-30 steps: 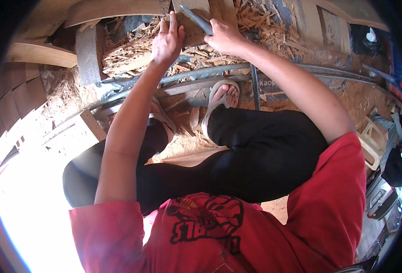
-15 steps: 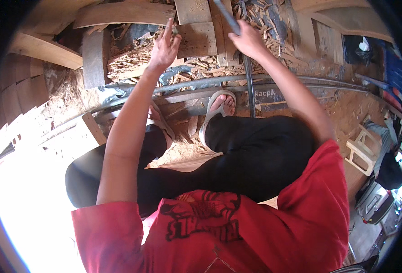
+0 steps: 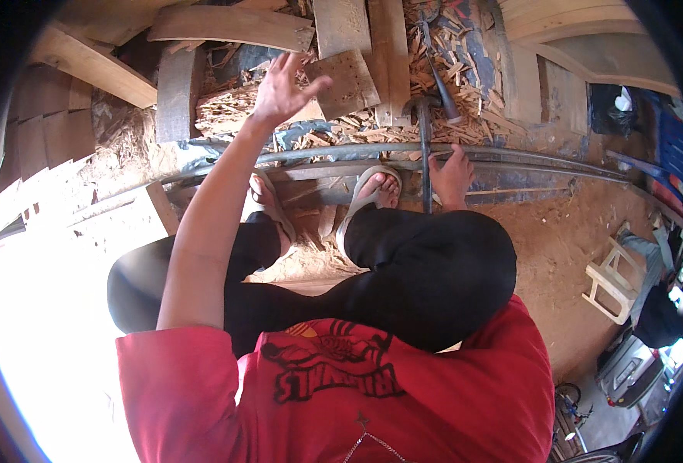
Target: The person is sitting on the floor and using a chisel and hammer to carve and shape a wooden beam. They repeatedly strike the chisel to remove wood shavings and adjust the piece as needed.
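My left hand (image 3: 281,96) is open, fingers and thumb spread, at the left edge of a small square wooden block (image 3: 344,83). The block lies tilted across longer boards. My right hand (image 3: 451,177) is beside an upright dark metal bar (image 3: 425,158) with a hooked, hammer-like head, close to my right knee. Its thumb and fingers are apart; whether the thumb touches the bar I cannot tell. A dark tapered tool (image 3: 443,91), chisel-like with a blunt round end, rests on the wood chips beyond that hand.
Wood chips (image 3: 225,114) cover the ground ahead, among boards such as a curved plank (image 3: 229,25). A long pipe (image 3: 341,147) crosses in front of my sandalled feet. A small wooden stool (image 3: 616,279) stands at the right, near blue plastic (image 3: 677,150).
My right hand has let go of the dark tapered tool and drawn back to beside the metal bar. My left hand has opened wider, and the wooden block is turned slightly.
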The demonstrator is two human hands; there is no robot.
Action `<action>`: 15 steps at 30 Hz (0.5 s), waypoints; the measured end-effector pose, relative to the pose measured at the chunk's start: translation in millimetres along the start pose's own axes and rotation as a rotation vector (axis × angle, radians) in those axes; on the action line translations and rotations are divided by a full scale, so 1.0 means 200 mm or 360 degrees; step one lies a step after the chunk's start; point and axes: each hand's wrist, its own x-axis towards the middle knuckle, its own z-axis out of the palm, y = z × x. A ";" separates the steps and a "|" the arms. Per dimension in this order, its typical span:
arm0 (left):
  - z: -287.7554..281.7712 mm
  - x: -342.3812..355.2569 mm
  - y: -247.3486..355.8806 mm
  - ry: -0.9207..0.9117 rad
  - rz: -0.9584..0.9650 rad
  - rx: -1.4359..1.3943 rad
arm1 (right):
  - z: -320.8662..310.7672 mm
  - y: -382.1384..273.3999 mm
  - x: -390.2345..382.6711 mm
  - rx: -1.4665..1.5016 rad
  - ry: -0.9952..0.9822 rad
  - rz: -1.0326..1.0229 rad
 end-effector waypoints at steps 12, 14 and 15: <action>0.25 -0.16 0.19 0.0336 0.0174 0.0044 | 0.11 0.01 -0.08 0.0557 -0.0395 0.0110; 0.26 -0.16 0.21 0.0305 0.0122 0.0072 | 0.07 -0.02 -0.10 0.0706 -0.0267 0.0124; 0.27 -0.15 0.22 0.0356 0.0115 0.0052 | 0.04 -0.04 -0.12 0.0715 -0.0211 0.0032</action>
